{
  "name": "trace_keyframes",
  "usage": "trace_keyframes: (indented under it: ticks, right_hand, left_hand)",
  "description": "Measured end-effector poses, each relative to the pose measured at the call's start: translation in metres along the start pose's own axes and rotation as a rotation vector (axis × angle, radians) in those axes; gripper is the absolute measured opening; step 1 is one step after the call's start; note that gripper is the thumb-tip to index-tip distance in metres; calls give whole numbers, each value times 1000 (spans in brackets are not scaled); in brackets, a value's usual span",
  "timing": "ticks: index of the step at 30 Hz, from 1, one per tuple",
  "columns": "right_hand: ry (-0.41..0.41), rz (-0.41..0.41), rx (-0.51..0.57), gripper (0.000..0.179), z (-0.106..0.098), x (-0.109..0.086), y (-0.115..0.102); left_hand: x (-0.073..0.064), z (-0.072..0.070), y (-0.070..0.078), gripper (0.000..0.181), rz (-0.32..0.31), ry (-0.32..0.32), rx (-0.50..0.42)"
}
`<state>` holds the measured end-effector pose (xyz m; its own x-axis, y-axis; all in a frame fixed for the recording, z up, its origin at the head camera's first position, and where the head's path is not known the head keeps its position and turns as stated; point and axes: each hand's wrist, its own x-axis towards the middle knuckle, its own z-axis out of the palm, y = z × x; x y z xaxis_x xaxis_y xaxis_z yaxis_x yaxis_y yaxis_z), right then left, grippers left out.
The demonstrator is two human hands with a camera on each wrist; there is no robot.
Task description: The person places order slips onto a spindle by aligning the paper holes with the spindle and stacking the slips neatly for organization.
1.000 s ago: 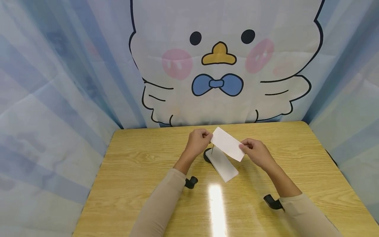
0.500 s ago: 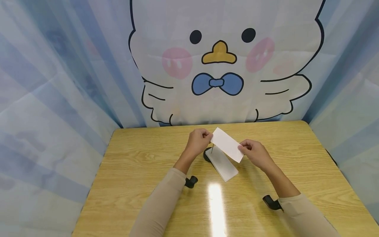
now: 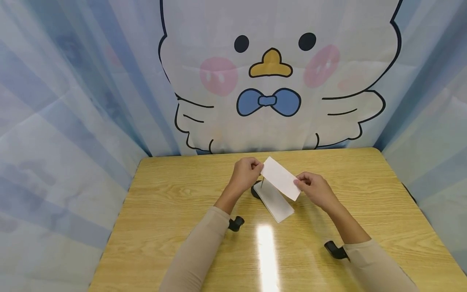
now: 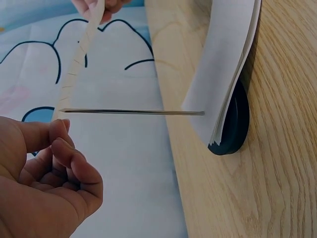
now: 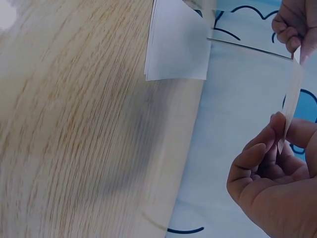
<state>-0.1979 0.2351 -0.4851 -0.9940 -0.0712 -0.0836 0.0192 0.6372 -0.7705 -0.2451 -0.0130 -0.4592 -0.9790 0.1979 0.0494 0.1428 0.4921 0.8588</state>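
Observation:
A white paper slip (image 3: pixel 280 178) is stretched between both hands above a receipt spike. My left hand (image 3: pixel 245 174) pinches its left end between thumb and fingers, while my right hand (image 3: pixel 315 187) pinches the opposite end. In the left wrist view the thin metal spike (image 4: pixel 133 112) reaches up from a stack of paper slips (image 4: pixel 225 64), its tip right at the held slip beside the left fingertips. Beneath the stack shows the round black base (image 4: pixel 241 124), partly covered. The stack (image 3: pixel 275 205) leans from the base toward the near right.
The wooden table (image 3: pixel 175 227) carries the spike near its far edge. A curtain (image 3: pixel 219 129) with a cartoon bird hangs just behind. Black wrist mounts (image 3: pixel 236 224) stick out from both forearms, low over the tabletop.
The right hand has lowered its end of the slip slightly. The left hand keeps its place above the spike, and the stack stays put.

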Motion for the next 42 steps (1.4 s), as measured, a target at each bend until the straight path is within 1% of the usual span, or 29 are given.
trace_keyframes:
  ticks: [9, 19, 23, 26, 31, 35, 42]
  right_hand:
    - [-7, -11, 19, 27, -1, 0, -1]
    - [-16, -19, 14, 26, 2, 2, 2]
    - [-13, -26, 11, 25, 4, 1, 2]
    - [-11, -28, 6, 23, 5, 0, 3]
    - [-18, -20, 2, 22, 7, -2, 6]
    - [-29, -11, -11, 23, 10, -5, 10]
    - [-62, -15, -20, 20, 16, -11, 13]
  left_hand:
    - [1, -1, 0, 20, -8, -11, 9]
    - [2, 0, -2, 20, -27, -6, -8]
    - [2, 1, -3, 20, -22, -8, -12]
    - [2, 1, -6, 19, -25, -17, -12]
    - [1, 4, -14, 19, -63, -44, -13]
    - [1, 6, -18, 20, -74, -69, -31]
    - [3, 10, -24, 18, -64, -86, 42]
